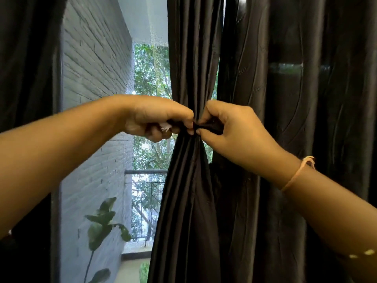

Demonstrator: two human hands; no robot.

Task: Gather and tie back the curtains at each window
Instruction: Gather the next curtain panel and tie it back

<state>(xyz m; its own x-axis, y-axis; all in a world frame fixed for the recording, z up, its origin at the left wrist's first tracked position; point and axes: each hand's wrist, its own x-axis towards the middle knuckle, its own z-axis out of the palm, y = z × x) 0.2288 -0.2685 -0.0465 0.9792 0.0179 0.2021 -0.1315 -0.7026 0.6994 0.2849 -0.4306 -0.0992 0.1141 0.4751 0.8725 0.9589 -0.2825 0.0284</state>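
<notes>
A dark gathered curtain hangs in the middle of the window, pinched in at its waist by a dark tie-back band. My left hand grips one end of the band at the curtain's left side, fingers curled, with a bit of white showing in the fist. My right hand pinches the other end of the band between thumb and fingers, right against the left hand. A second dark curtain hangs ungathered just to the right.
Another dark curtain covers the left edge. Through the window I see a grey brick wall, a balcony railing, trees, and a large-leafed plant at lower left.
</notes>
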